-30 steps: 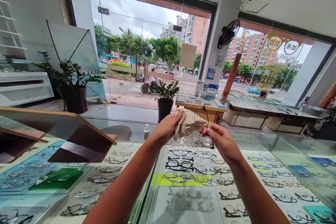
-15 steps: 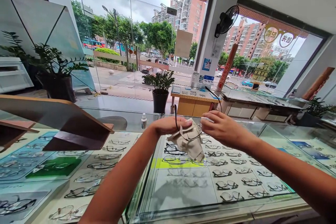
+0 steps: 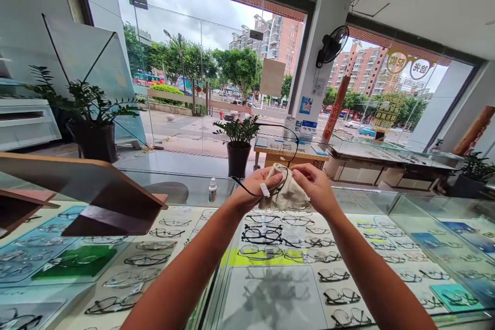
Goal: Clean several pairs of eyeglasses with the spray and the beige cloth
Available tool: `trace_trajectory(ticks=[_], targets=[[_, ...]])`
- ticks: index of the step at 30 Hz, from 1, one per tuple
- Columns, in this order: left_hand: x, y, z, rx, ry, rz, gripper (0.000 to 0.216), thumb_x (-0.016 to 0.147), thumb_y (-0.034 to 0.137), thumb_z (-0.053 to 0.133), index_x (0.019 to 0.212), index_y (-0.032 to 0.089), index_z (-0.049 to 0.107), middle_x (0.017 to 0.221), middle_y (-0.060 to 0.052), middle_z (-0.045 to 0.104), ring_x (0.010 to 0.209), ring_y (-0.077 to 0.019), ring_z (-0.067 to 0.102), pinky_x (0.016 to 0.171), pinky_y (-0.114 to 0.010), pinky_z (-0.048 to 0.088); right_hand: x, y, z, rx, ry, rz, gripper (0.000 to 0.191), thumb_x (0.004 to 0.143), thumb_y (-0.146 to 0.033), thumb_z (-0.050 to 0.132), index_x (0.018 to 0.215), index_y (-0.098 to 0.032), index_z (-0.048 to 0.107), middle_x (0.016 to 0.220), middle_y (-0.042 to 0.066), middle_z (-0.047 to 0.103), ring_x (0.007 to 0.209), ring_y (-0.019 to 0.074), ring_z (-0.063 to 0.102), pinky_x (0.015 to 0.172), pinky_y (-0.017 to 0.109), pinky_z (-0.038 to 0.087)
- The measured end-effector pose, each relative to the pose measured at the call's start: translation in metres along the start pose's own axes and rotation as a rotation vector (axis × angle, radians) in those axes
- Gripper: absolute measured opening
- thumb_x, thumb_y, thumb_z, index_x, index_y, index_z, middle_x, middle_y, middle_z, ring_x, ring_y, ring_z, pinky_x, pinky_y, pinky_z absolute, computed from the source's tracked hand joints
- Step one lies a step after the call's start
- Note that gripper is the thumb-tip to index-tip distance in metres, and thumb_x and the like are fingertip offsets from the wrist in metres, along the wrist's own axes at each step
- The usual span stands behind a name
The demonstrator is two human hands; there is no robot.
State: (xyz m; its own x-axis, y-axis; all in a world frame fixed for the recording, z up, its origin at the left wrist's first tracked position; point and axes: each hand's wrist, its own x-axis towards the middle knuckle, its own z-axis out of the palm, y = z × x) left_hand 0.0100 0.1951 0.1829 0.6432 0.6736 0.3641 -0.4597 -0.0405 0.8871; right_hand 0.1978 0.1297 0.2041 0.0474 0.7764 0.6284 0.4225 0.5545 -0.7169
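Note:
Above the glass display case, my left hand (image 3: 253,188) is closed on a pair of eyeglasses (image 3: 297,142) and a beige cleaning cloth (image 3: 290,197). A thin black temple arm rises and curves over the hands; the other sticks out past my left hand. A small white tag (image 3: 265,190) hangs beside the left fingers. My right hand (image 3: 316,188) pinches the cloth at the right of the frame, thumb and fingers together. The cloth hides most of the lenses.
The glass display case (image 3: 270,276) below holds rows of eyeglasses. A small white bottle (image 3: 212,190) stands on the glass to the left. A tilted wooden-edged stand (image 3: 112,191) is at the far left. Beyond are a potted plant (image 3: 237,157) and another counter (image 3: 270,157).
The eyeglasses have been turned, so one temple arm now arches above the hands. My right hand has come in from the temple side to the cloth. The view has tilted up slightly.

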Motion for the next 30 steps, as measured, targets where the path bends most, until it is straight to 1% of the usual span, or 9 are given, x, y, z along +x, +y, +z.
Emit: trace_trajectory(ticks=[3, 6, 9, 13, 17, 21, 23, 25, 30], targets=[[0.002, -0.002, 0.001, 0.032, 0.036, 0.033, 0.053, 0.067, 0.046, 0.098, 0.099, 0.011, 0.074, 0.082, -0.007, 0.072, 0.075, -0.0160, 0.066, 0.072, -0.025, 0.050, 0.013, 0.013, 0.023, 0.420, 0.005, 0.182, 0.039, 0.080, -0.057, 0.084, 0.096, -0.021, 0.079, 0.094, 0.006, 0.079, 0.081, 0.0203, 0.066, 0.077, 0.034, 0.052], [0.002, -0.003, 0.006, 0.061, 0.081, 0.047, 0.057, 0.064, 0.045, 0.099, 0.101, 0.011, 0.073, 0.083, -0.006, 0.071, 0.073, -0.0157, 0.064, 0.070, -0.025, 0.050, 0.022, 0.020, 0.036, 0.615, 0.066, 0.251, 0.042, 0.066, -0.055, 0.094, 0.087, -0.021, 0.079, 0.092, 0.005, 0.081, 0.082, 0.0198, 0.068, 0.079, 0.034, 0.054], [0.001, -0.004, 0.012, 0.119, 0.162, 0.076, 0.054, 0.068, 0.048, 0.097, 0.100, 0.012, 0.072, 0.083, -0.005, 0.070, 0.070, -0.0132, 0.059, 0.065, -0.023, 0.046, 0.023, 0.028, 0.040, 0.728, 0.063, 0.304, 0.044, 0.062, -0.054, 0.097, 0.084, -0.021, 0.079, 0.090, 0.005, 0.081, 0.080, 0.0187, 0.069, 0.077, 0.033, 0.055], [0.006, -0.011, 0.015, 0.190, 0.207, 0.116, 0.051, 0.073, 0.056, 0.091, 0.090, 0.013, 0.070, 0.078, -0.002, 0.064, 0.066, -0.0111, 0.053, 0.061, -0.022, 0.040, 0.020, 0.037, 0.037, 0.750, 0.033, 0.286, 0.038, 0.069, -0.050, 0.096, 0.086, -0.021, 0.078, 0.089, 0.004, 0.079, 0.079, 0.0174, 0.068, 0.077, 0.032, 0.055], [0.007, -0.009, 0.009, 0.198, 0.159, 0.064, 0.052, 0.077, 0.061, 0.087, 0.089, 0.013, 0.070, 0.079, -0.003, 0.064, 0.069, -0.0121, 0.054, 0.064, -0.023, 0.042, 0.020, 0.040, 0.030, 0.799, 0.015, 0.292, 0.038, 0.067, -0.049, 0.097, 0.085, -0.021, 0.077, 0.089, 0.002, 0.079, 0.080, 0.0164, 0.068, 0.079, 0.031, 0.055], [0.001, 0.000, 0.002, 0.171, -0.007, -0.065, 0.053, 0.076, 0.054, 0.090, 0.106, 0.013, 0.072, 0.088, -0.005, 0.066, 0.073, -0.0129, 0.056, 0.068, -0.023, 0.043, 0.022, 0.035, 0.028, 0.809, 0.013, 0.329, 0.043, 0.062, -0.052, 0.099, 0.082, -0.021, 0.076, 0.087, 0.001, 0.078, 0.077, 0.0156, 0.066, 0.075, 0.029, 0.055], [-0.001, 0.001, 0.003, 0.165, -0.037, -0.064, 0.056, 0.075, 0.048, 0.093, 0.114, 0.015, 0.071, 0.092, -0.005, 0.067, 0.074, -0.0126, 0.057, 0.068, -0.022, 0.043, 0.021, 0.032, 0.029, 0.780, 0.014, 0.333, 0.043, 0.065, -0.053, 0.097, 0.083, -0.021, 0.076, 0.088, 0.002, 0.078, 0.076, 0.0160, 0.066, 0.074, 0.030, 0.055], [0.000, -0.003, 0.006, 0.157, -0.006, -0.029, 0.056, 0.074, 0.045, 0.094, 0.115, 0.015, 0.071, 0.092, -0.004, 0.067, 0.073, -0.0122, 0.056, 0.067, -0.022, 0.042, 0.020, 0.029, 0.031, 0.772, 0.011, 0.334, 0.043, 0.066, -0.055, 0.095, 0.085, -0.021, 0.075, 0.087, 0.002, 0.077, 0.076, 0.0168, 0.065, 0.073, 0.030, 0.055], [0.007, -0.017, 0.011, 0.197, 0.141, 0.081, 0.048, 0.080, 0.054, 0.087, 0.101, 0.014, 0.071, 0.083, -0.002, 0.064, 0.071, -0.0118, 0.054, 0.066, -0.022, 0.041, 0.015, 0.024, 0.036, 0.875, -0.004, 0.333, 0.041, 0.067, -0.051, 0.097, 0.084, -0.022, 0.074, 0.085, 0.000, 0.074, 0.077, 0.0155, 0.065, 0.076, 0.029, 0.055]])
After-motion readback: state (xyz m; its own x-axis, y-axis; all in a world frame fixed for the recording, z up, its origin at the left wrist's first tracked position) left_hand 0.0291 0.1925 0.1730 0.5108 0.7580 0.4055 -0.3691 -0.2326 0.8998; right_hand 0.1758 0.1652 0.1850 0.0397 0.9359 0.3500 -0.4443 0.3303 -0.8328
